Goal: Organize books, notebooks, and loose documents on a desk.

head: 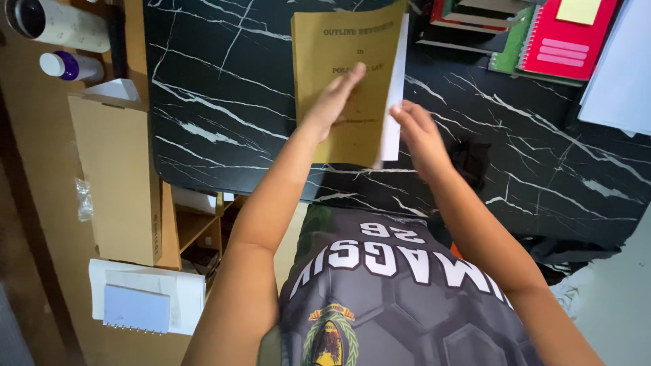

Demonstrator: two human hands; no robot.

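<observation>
Fingers, left hand (337,97): stretched out flat, pressed palm-down on the cover of the brown booklet (342,47), gripping nothing.
Fingers, right hand (419,130): loosely extended, touching the right edge of the white sheets (393,115); pinched or only resting, cannot tell.
Brown booklet: flat on the tabletop (224,102), centre of the scene, far end reaching the top of view, near edge close to the tabletop's near rim, dark print on the cover.
White sheets: tucked beneath the booklet, showing as a narrow strip along its right side.
Tabletop: black with white marble-like veins, spanning from left of centre to the far right.
Red spiral notebook (566,37): far right on the tabletop, yellow sticky note (578,10) on its cover, well apart from both hands.
Green notebook (508,47): just left of the red one, partly under it.
Loose white paper (620,74): at the far right edge, beside the red notebook.
Cardboard box (119,176): long and brown, left of the tabletop, lying alongside its left edge.
White bottle with purple cap (68,66): far left, beyond the box.
White tumbler (54,24): far left corner, just beyond the bottle.
White tray with pale blue pad (142,305): near left, on the near side of the box.
Dark patterned jersey (393,298): near centre, between the two forearms.
</observation>
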